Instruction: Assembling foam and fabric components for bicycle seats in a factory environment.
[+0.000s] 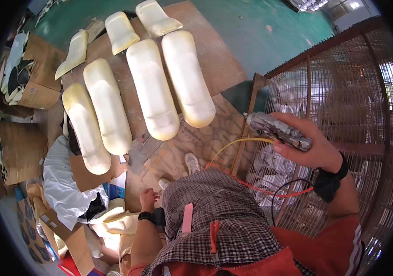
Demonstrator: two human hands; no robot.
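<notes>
My right hand (pixel 313 147) grips a grimy metal spray gun (pixel 277 129), its nozzle pointing left, with a yellow hose (pixel 233 143) and a red hose (pixel 251 184) trailing from it. My left hand (pixel 148 200) hangs down by my hip in a loose fist with nothing visible in it; a black band sits on that wrist. Several long cream foam seat pads (pixel 153 89) lie side by side on brown boards (pixel 215 55) on the floor ahead. Smaller cream foam pieces (pixel 120 30) lie beyond them. My checked apron fills the lower middle.
A rusty wire-mesh cage (pixel 343 96) stands at my right, with pale pieces inside. Cardboard boxes (pixel 37 78) and flattened cardboard sit at the left, beside a crumpled white plastic sheet (pixel 65 184) and more foam scraps. The floor beyond is green.
</notes>
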